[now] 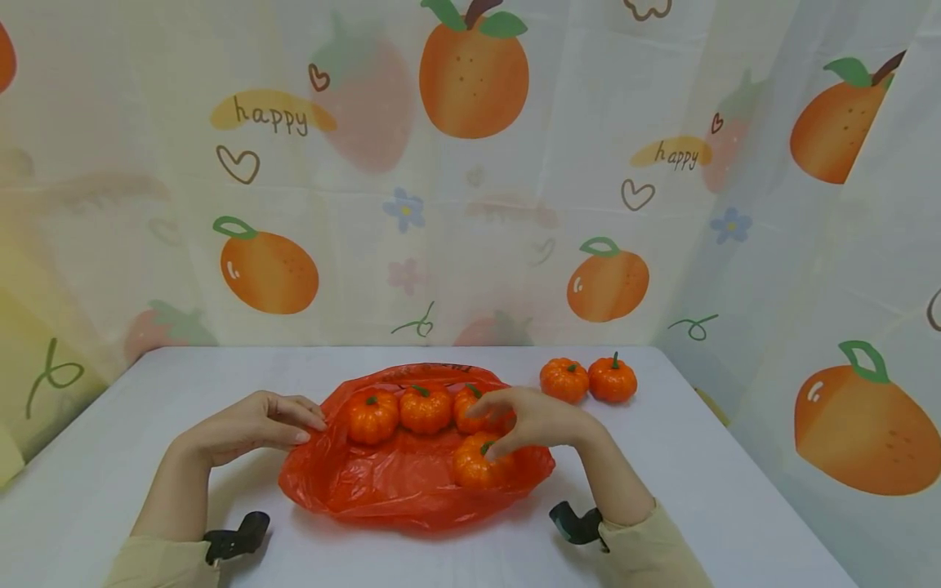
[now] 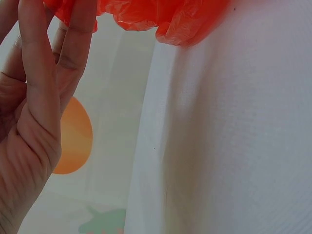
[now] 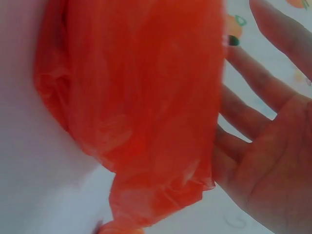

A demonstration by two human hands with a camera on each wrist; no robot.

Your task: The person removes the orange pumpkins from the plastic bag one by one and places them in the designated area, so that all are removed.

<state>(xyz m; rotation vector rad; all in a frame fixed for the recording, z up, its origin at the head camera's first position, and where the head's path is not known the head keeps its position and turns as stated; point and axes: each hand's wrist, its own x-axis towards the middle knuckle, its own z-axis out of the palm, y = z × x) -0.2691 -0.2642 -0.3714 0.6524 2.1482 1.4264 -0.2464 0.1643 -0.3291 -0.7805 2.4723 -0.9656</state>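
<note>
A red plastic bag [image 1: 382, 482] lies spread with its mouth up on the white table. Several small orange pumpkins are in it, among them a left one [image 1: 372, 420], a middle one [image 1: 425, 412] and a front right one [image 1: 474, 465]. My left hand [image 1: 257, 420] pinches the bag's left edge; in the left wrist view its fingertips are partly hidden against the red plastic [image 2: 141, 14]. Over the bag's right side reaches my right hand [image 1: 532, 415], fingers spread and bent loosely above the front right pumpkin. In the right wrist view, the bag's side [image 3: 146, 97] hides its fingertips.
Two more small pumpkins, a left one [image 1: 564, 380] and a right one [image 1: 613, 379], stand on the table [image 1: 706, 490] behind the bag at right. A fruit-printed curtain [image 1: 478, 212] hangs behind the table and along its sides.
</note>
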